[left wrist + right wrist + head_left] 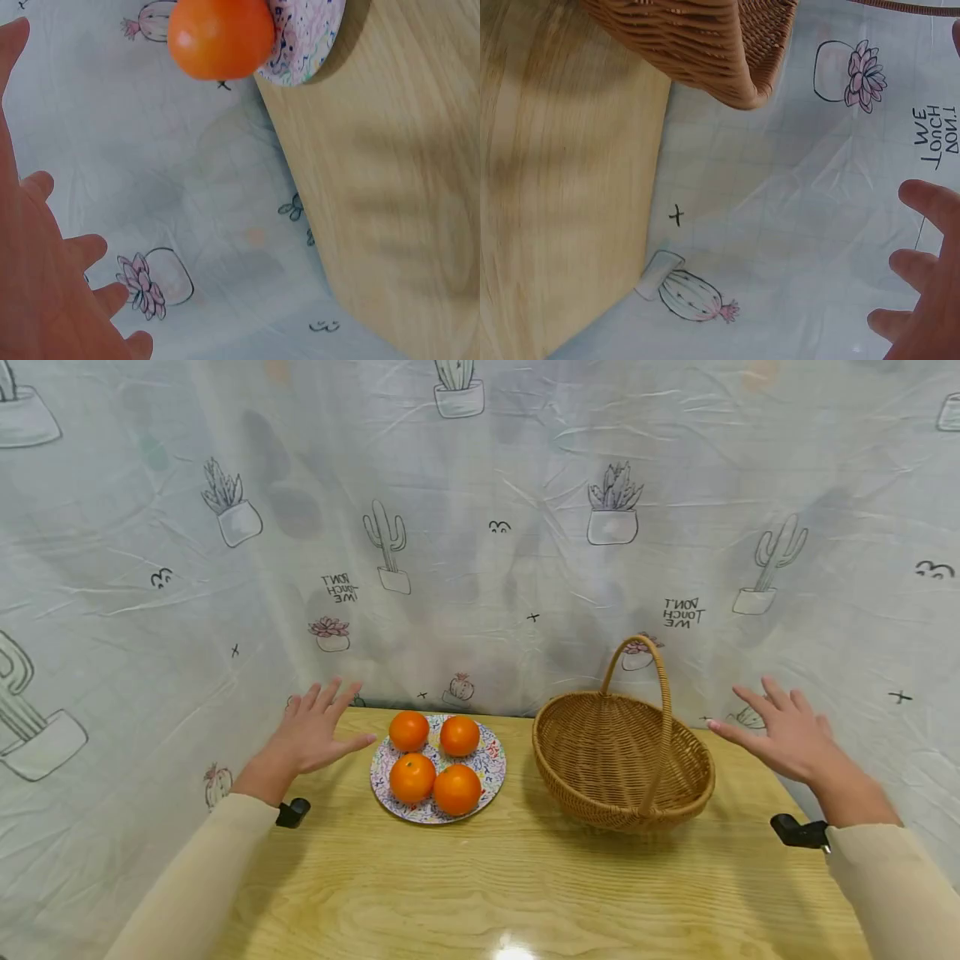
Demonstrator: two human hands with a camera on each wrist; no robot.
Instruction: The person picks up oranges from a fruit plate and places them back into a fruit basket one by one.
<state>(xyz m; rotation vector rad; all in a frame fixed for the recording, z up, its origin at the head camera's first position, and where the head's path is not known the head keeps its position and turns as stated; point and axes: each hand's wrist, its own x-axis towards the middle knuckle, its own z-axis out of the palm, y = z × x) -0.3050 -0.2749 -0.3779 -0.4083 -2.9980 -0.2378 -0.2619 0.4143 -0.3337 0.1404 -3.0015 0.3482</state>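
Observation:
My left hand (315, 732) is held with fingers spread, left of a round patterned plate (382, 774), and holds nothing. Several oranges (412, 777) sit on that plate; in the left wrist view one orange (220, 37) shows beside the plate's edge, apart from my fingers. To the right of the plate stands a brown wicker basket (600, 743) with a tall arched handle, its inside bare. Beyond the basket's right side my right hand (791, 739) hovers with fingers spread, also holding nothing. The right wrist view catches the basket's woven side (675, 37) at the top.
A light wooden table (450, 893) carries the plate and basket near its far edge. Behind it and at both sides hangs a pale curtain (480, 568) printed with potted plants. Black wrist mounts (798, 832) sit at both cuffs.

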